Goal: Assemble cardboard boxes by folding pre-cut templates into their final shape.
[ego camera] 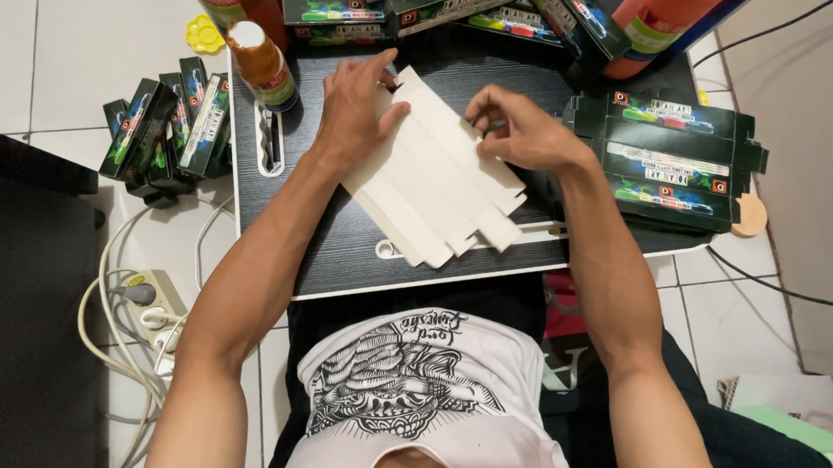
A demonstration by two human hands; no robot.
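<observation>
1. Left hand [355, 107] pressed flat on the white carton blank [434, 173] at frame centre, on the black surface [340, 249].
2. Right hand [522, 130] pinched its upper-right flap.
3. Risk: a skewed crease, or an elbow toppling the orange bottle [262, 64] at upper left.

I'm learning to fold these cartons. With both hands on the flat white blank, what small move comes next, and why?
Probably fold a long panel up along its crease. The white carton blank lies flat, plain side up, on the black lap table; the left hand presses its upper edge while the right hand pinches its right edge.
</observation>
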